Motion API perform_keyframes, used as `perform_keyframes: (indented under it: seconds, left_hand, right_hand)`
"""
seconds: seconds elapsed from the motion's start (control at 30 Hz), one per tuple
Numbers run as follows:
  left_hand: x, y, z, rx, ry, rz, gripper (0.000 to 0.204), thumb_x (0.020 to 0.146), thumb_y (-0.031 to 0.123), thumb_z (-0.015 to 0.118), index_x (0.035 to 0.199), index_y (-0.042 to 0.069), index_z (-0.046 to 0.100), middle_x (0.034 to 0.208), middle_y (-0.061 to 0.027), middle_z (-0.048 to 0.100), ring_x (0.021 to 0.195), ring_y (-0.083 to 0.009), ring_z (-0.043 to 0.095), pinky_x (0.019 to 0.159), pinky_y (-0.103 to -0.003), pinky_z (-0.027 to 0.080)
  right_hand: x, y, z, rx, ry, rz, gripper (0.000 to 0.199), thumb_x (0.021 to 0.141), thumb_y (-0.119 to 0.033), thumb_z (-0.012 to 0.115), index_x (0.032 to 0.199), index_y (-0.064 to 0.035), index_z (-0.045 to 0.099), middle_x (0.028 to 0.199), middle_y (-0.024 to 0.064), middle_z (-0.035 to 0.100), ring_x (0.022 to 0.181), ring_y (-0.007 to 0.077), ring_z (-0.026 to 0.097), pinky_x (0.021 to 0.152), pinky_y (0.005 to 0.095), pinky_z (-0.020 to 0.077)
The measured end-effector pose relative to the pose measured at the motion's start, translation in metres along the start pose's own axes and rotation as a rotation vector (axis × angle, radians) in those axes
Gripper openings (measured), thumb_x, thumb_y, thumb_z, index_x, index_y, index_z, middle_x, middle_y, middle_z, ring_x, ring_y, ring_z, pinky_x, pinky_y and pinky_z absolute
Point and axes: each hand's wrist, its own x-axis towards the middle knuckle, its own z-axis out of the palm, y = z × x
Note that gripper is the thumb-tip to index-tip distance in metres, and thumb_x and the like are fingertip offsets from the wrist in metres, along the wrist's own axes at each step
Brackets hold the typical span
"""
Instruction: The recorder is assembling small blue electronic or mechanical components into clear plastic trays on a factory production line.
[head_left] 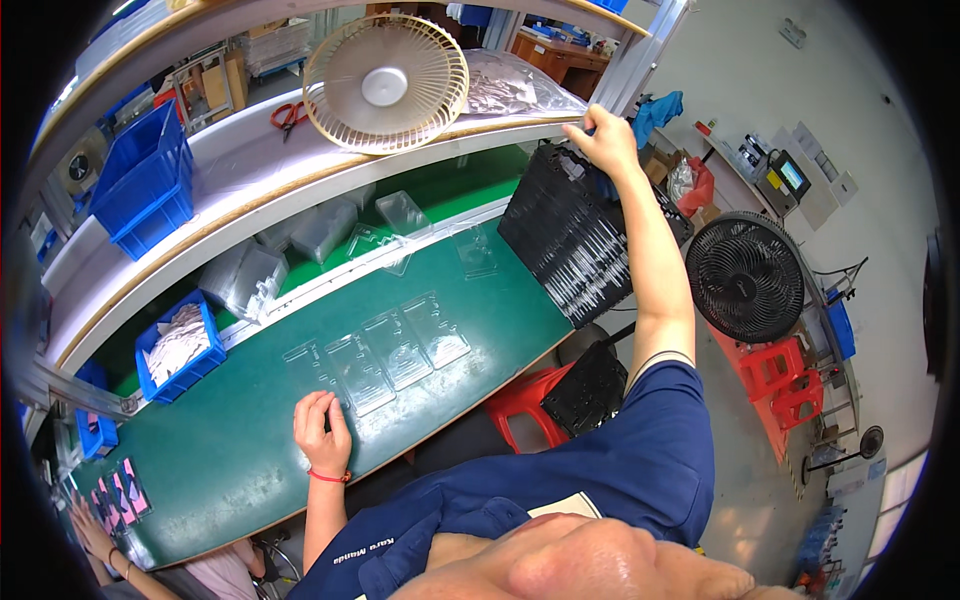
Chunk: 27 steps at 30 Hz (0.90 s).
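On the green tabletop (480, 375) rests my left hand (322, 432), a red cord at its wrist. Its fingers are curled together and nothing shows in them. Just beyond it lies a row of several clear plastic blister trays (397, 352); the fingers are close to the nearest ones. My right arm is stretched far forward and to the right. Over the top of a tall stack of black trays (565, 235), beside the shelf's end, is my right hand (608, 142), with thumb and forefinger apart and nothing visible between them. The other fingers are partly hidden.
Along the shelf (240, 165) stand a beige fan grille (385, 85), red-handled scissors (289, 118), a plastic bag (515, 82) and a blue bin (148, 180). Below are clear tray stacks (245, 280) and a filled blue bin (180, 345). Another person's hand (92, 530) is at left.
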Motion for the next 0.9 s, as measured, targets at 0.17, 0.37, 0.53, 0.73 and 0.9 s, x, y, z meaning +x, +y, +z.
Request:
perform_keyframes:
  seconds: [0.17,0.37,0.53,0.73,0.9]
  left_hand:
    - [-0.002,0.038,0.025,-0.802,-0.304,-0.48,0.032,0.08,-0.004,0.066,0.112,0.0,0.062,0.116,-0.0119,0.058,0.098,-0.0178,0.061,0.08,-0.027,0.052]
    - [0.01,0.065,0.061,-1.458,-0.642,-0.75,0.076,0.08,0.0,0.071,0.144,0.007,0.029,0.136,-0.0092,0.046,0.125,-0.0226,0.046,0.103,-0.037,0.041]
    - [-0.009,0.042,0.034,-1.603,-0.46,-1.069,0.044,0.089,-0.001,0.059,0.13,0.004,0.045,0.122,-0.0102,0.056,0.115,-0.0227,0.056,0.096,-0.044,0.051]
    - [-0.007,0.023,-0.017,-1.399,-0.323,-1.103,0.047,0.088,0.002,0.063,0.13,0.005,0.045,0.121,-0.011,0.057,0.109,-0.0241,0.061,0.084,-0.04,0.058]
    - [-0.019,0.018,-0.034,-1.363,-0.241,-1.135,0.046,0.088,0.005,0.063,0.13,0.007,0.045,0.118,-0.0098,0.059,0.103,-0.0218,0.063,0.079,-0.037,0.059]
  right_hand:
    - [-0.07,-0.14,-0.005,0.579,0.001,-0.204,0.041,0.074,-0.024,0.079,0.067,-0.0034,0.044,0.058,0.0065,0.045,0.056,0.0119,0.041,0.052,0.0298,0.0394]
    - [-0.204,-0.28,0.034,1.013,-0.501,-0.041,0.042,0.074,-0.023,0.081,0.066,-0.0058,0.044,0.059,0.0008,0.042,0.059,0.008,0.037,0.05,0.0253,0.0355]
    - [-0.23,-0.306,0.084,1.292,-0.764,-0.036,0.028,0.078,-0.013,0.077,0.098,-0.003,0.06,0.084,0.0014,0.06,0.076,0.0082,0.056,0.069,0.0242,0.0496]
    - [-0.225,-0.315,0.092,1.396,-1.37,0.028,0.034,0.08,-0.009,0.075,0.109,0.0003,0.06,0.091,0.0051,0.064,0.076,0.0082,0.059,0.062,0.0226,0.0507]
    - [-0.231,-0.337,0.101,1.476,-1.368,0.006,0.034,0.083,-0.005,0.07,0.114,-0.0004,0.059,0.09,0.0021,0.065,0.083,0.008,0.06,0.075,0.0232,0.0496]
